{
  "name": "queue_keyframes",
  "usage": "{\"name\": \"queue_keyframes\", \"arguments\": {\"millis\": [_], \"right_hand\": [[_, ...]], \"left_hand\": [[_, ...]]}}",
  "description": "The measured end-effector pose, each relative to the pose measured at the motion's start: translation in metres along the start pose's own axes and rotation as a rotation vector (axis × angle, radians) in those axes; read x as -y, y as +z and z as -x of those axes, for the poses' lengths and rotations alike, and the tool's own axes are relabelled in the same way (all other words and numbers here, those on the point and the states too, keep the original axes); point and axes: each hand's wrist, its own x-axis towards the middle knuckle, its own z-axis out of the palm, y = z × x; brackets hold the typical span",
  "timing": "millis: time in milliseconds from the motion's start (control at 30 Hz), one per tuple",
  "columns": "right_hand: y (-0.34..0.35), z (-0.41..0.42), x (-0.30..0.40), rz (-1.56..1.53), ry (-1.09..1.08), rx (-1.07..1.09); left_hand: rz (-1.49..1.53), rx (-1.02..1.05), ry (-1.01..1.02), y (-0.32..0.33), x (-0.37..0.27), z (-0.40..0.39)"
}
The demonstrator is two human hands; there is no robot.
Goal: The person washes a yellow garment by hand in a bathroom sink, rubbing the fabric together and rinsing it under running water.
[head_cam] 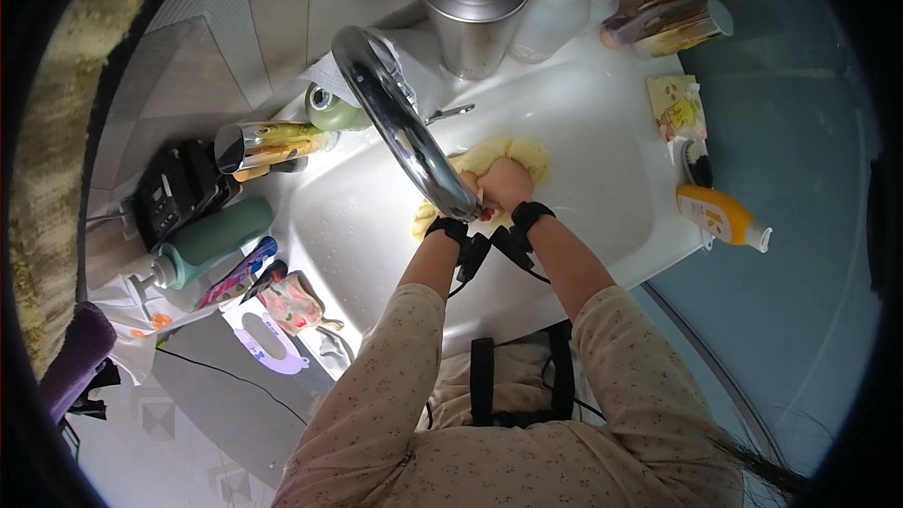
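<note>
A bunched yellow cloth [525, 152] lies low in the white washbasin [600, 113]. My right hand [506, 183] is closed on the cloth, knuckles up. Close against it is my left hand [468, 180], which touches the cloth but is mostly hidden behind the chrome faucet [405, 127], so its grip cannot be made out. The faucet's curved spout arches over the basin and ends just above my left wrist. Something small and red shows by the spout's tip. Both wrists wear black straps with small black devices on them.
Along the back rim stand a metal canister [473, 21] and a white pump bottle [557, 7]. A yellow bottle [719, 217] and a brush [697, 164] lie at the right rim. On the left are a green pump bottle [219, 233] and a patterned pouch [293, 303].
</note>
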Motion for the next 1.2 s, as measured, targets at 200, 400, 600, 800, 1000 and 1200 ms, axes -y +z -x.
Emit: {"name": "queue_keyframes", "arguments": {"millis": [200, 400, 600, 800, 1000, 1200], "right_hand": [[-0.001, 0.008, 0.019, 0.010, -0.043, 0.026], [-0.005, 0.004, -0.002, 0.010, -0.017, 0.012], [-0.001, -0.001, -0.005, -0.011, -0.022, 0.019], [0.003, -0.005, -0.004, -0.002, -0.025, 0.006], [-0.003, 0.000, -0.001, 0.026, 0.048, 0.035], [-0.006, 0.002, 0.002, 0.040, 0.028, 0.030]], "left_hand": [[0.000, -0.005, -0.093, -0.015, 0.006, 0.010], [0.193, 0.254, -0.251, -0.044, -0.076, 0.042], [0.127, 0.244, -0.293, -0.046, -0.083, 0.045], [0.109, 0.270, -0.298, -0.048, -0.077, 0.042], [0.080, 0.272, -0.312, -0.047, -0.083, 0.043], [0.148, 0.250, -0.272, -0.045, -0.076, 0.041]]}}
